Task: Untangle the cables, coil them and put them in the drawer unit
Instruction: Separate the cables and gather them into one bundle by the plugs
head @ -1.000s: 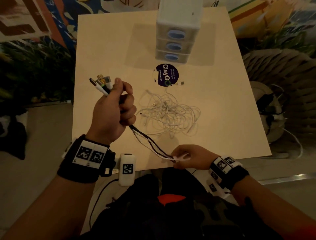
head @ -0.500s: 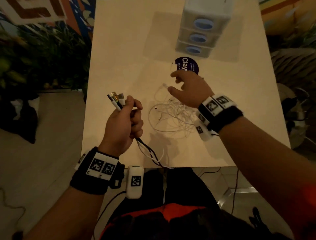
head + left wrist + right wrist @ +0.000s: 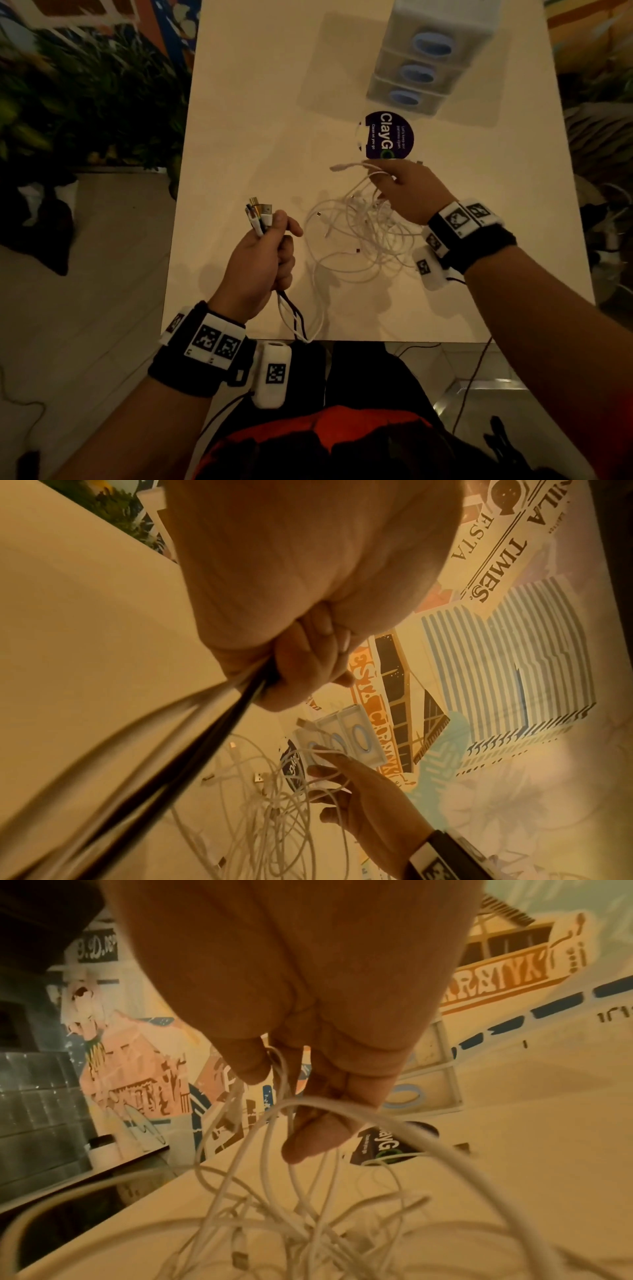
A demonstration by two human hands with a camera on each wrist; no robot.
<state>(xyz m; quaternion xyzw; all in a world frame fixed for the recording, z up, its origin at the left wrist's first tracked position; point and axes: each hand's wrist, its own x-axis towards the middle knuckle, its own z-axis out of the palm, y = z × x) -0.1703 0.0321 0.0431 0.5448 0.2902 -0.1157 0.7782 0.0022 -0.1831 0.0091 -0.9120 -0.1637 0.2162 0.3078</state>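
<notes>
My left hand (image 3: 263, 263) is a fist round a bundle of black and white cables (image 3: 260, 219); their plugs stick up above the fist, and the strands (image 3: 212, 731) hang down past the table's near edge. A tangle of white cables (image 3: 356, 240) lies mid-table. My right hand (image 3: 407, 192) pinches strands of this tangle (image 3: 284, 1096) and lifts them, one plug end (image 3: 339, 167) pointing left. The white drawer unit (image 3: 442, 51) with three blue-handled drawers stands at the far right, all shut.
A dark round ClayGo sticker (image 3: 388, 135) lies before the drawer unit, just beyond my right hand. The cream table (image 3: 246, 120) ends at its near edge by my lap. Plants (image 3: 85, 102) line the floor to the left.
My right hand let go of the bundle's lower end at the near table edge, crossed to the white tangle and took hold of strands there. The left hand kept its grip.
</notes>
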